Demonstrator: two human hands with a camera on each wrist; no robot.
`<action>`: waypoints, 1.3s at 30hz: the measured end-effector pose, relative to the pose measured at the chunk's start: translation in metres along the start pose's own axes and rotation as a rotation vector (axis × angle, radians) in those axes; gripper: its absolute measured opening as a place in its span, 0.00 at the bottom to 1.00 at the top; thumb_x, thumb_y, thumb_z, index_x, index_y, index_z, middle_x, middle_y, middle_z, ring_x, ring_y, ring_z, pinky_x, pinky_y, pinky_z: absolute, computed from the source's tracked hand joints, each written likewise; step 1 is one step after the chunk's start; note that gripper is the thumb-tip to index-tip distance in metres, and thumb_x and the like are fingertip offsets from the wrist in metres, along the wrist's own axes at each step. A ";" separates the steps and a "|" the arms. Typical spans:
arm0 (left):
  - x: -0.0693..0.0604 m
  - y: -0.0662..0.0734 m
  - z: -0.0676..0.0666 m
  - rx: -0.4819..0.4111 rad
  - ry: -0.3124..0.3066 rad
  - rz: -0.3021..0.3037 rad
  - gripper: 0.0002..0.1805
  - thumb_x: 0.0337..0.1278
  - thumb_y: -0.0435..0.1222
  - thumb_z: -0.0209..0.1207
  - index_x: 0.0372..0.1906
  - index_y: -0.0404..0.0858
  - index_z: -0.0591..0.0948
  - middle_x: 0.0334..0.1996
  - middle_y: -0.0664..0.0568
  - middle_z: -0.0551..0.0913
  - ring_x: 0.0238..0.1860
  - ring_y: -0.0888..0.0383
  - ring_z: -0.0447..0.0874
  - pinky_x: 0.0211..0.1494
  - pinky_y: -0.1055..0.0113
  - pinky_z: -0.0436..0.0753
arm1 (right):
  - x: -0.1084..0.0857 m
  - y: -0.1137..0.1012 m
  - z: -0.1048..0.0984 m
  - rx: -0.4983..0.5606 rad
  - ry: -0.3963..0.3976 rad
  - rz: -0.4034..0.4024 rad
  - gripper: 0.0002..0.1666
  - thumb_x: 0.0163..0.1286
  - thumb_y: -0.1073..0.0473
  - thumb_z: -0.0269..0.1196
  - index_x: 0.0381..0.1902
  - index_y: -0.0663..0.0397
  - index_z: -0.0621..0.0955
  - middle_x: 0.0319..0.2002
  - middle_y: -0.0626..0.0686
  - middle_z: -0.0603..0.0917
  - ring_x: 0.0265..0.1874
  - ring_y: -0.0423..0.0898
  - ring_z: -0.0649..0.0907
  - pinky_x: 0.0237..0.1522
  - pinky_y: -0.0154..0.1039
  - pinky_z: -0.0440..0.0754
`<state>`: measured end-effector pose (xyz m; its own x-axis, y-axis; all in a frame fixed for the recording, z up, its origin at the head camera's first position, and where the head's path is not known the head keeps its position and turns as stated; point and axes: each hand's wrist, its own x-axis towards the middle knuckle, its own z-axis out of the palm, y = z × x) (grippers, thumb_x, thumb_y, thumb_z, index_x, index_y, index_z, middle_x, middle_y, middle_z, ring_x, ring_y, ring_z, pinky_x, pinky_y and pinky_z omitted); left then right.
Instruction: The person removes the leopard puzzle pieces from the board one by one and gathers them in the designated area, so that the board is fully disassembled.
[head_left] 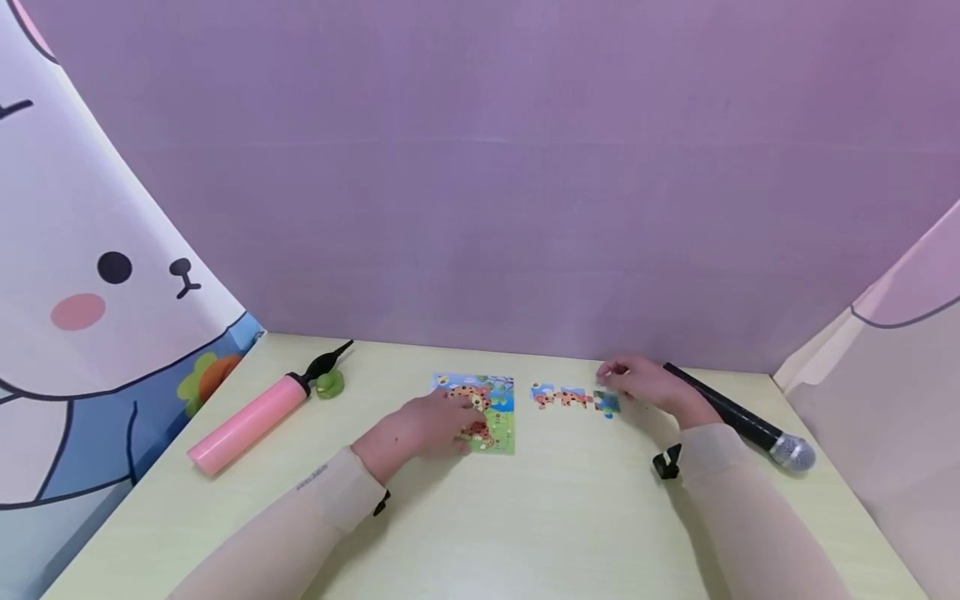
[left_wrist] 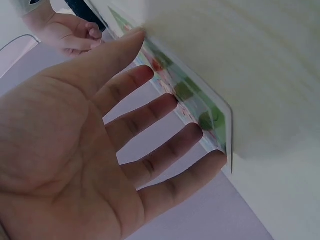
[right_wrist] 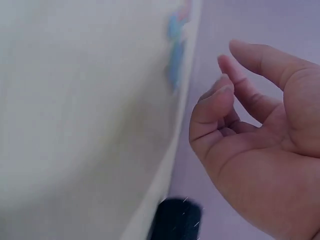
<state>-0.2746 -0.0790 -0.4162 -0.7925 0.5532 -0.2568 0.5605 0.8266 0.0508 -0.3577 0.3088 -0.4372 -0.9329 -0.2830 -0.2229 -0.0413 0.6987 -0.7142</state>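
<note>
My left hand (head_left: 429,423) rests on the left part of a colourful picture card (head_left: 501,425) showing spotted cartoon animals. In the left wrist view its fingers are spread and fairly straight, with the fingertips at the card (left_wrist: 182,90). To the right of the card, three small jigsaw pieces lie in a row: a left piece (head_left: 542,396), a middle piece (head_left: 575,397) and a right, bluer piece (head_left: 607,405). Just above the right piece is my right hand (head_left: 651,387). Its fingers (right_wrist: 210,112) bend loosely, apart from the thumb, and nothing shows between them.
At the left lies a pink hand pump (head_left: 251,423) with a black nozzle, beside a small green object (head_left: 330,383). A black microphone (head_left: 738,421) with a silver head lies right of the right hand. A purple cloth (head_left: 480,208) hangs behind the pale table (head_left: 540,525).
</note>
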 end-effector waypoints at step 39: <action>-0.008 -0.071 0.012 -0.261 -0.062 -0.270 0.52 0.70 0.69 0.56 0.88 0.49 0.54 0.88 0.35 0.46 0.85 0.21 0.43 0.77 0.16 0.58 | 0.063 -0.161 0.161 0.116 -0.279 -0.254 0.20 0.74 0.65 0.68 0.61 0.63 0.79 0.43 0.53 0.82 0.32 0.43 0.80 0.35 0.34 0.85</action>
<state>-0.3047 -0.1432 -0.4289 -0.8827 0.3112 -0.3521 0.2471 0.9447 0.2157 -0.3525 0.0725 -0.4433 -0.7648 -0.6157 -0.1898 -0.2022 0.5092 -0.8366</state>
